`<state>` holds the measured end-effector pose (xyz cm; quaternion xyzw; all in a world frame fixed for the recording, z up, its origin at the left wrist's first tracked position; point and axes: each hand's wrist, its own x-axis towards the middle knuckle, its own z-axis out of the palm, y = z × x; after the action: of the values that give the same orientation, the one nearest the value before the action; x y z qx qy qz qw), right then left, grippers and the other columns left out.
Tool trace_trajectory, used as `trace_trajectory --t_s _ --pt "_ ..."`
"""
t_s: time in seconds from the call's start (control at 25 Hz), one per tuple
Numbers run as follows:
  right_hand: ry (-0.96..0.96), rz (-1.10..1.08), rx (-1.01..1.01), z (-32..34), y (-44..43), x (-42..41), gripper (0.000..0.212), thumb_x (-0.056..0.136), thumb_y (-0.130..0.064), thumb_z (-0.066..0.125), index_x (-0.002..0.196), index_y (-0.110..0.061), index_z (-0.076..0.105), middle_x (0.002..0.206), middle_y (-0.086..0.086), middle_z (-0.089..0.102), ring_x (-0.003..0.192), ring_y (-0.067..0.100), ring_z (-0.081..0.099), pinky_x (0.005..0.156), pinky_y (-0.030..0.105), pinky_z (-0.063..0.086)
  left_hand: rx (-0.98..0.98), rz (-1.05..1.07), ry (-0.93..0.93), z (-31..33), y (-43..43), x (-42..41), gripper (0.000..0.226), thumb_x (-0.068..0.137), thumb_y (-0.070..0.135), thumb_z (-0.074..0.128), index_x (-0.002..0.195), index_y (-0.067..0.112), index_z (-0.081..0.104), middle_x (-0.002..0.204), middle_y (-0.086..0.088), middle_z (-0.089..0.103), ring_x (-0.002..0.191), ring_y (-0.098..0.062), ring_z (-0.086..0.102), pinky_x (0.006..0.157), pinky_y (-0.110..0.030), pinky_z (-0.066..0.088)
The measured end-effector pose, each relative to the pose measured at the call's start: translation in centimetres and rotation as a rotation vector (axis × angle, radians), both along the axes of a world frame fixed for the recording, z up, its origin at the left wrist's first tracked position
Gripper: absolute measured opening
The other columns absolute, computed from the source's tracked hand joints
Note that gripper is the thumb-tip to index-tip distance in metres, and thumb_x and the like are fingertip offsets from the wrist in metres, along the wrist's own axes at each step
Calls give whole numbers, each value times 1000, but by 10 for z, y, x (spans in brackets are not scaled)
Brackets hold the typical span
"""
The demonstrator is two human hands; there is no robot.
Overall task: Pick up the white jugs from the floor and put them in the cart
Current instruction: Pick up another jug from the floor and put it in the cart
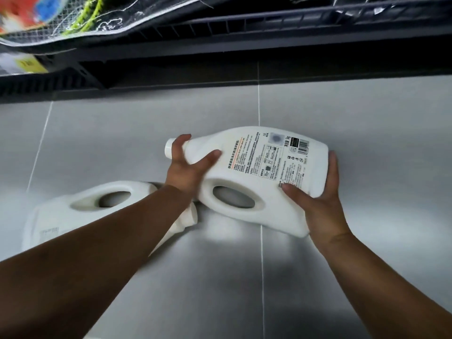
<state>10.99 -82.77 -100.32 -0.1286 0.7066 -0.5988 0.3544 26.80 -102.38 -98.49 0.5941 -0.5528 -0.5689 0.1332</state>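
A white jug [254, 172] with a printed label lies on its side, tilted, over the grey tiled floor. My left hand [186, 167] grips its neck just below the white cap, thumb on the shoulder. My right hand [320, 199] holds its base, thumb pressing on the label face and fingers wrapped round the bottom. A second white jug [80, 211] lies flat on the floor at the left, partly hidden under my left forearm, its cap end pointing toward the first jug. No cart shows in this view.
Dark shelving [220, 33] runs along the top, with packaged goods [61, 18] and a yellow price tag [31, 64] at the upper left. Grey floor tiles [367, 113] with white grout lines spread around the jugs.
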Motion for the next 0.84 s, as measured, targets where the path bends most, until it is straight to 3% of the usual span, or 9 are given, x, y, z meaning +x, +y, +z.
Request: trace_trajectory --t_s 0.12,0.24,0.32,0.48,0.68,0.84 --pt "-14 35 -33 4 2 5 108 62 -16 87 146 -45 26 132 -27 55 125 0 52 110 43 39 -32 12 9 -3 5 5 68 66 56 80 121 54 40 120 7 57 102 -14 63 90 -34 54" --pt "-3 17 -65 8 8 15 104 54 -31 87 141 -51 33 137 -26 51 129 0 48 112 42 38 -63 34 45 5 9 8 65 75 46 79 127 46 39 114 10 55 96 -9 62 76 -23 52" --pt "0 -4 -72 15 8 18 96 54 -31 86 130 -60 36 135 -31 49 128 -3 47 112 40 38 -71 55 69 13 10 11 63 76 43 78 126 46 39 110 11 54 95 -12 63 76 -30 55" --pt "82 3 -102 56 5 11 89 56 -35 86 126 -64 40 142 -23 44 130 -1 44 111 39 38 -95 90 151 59 8 4 58 71 46 82 114 53 43 117 4 56 98 -21 67 79 -50 59" --pt "223 32 -224 141 17 -3 88 64 -16 81 133 -49 36 135 -32 41 131 -5 40 111 31 38 -258 66 238 143 18 -6 58 66 48 81 111 49 44 121 0 59 105 -23 67 85 -50 57" --pt "241 75 -302 249 39 -17 87 70 -7 79 139 -32 32 139 -24 39 134 -1 38 113 33 36 -310 79 325 256 41 -17 62 70 43 80 119 39 42 124 -3 57 107 -26 66 82 -50 58"
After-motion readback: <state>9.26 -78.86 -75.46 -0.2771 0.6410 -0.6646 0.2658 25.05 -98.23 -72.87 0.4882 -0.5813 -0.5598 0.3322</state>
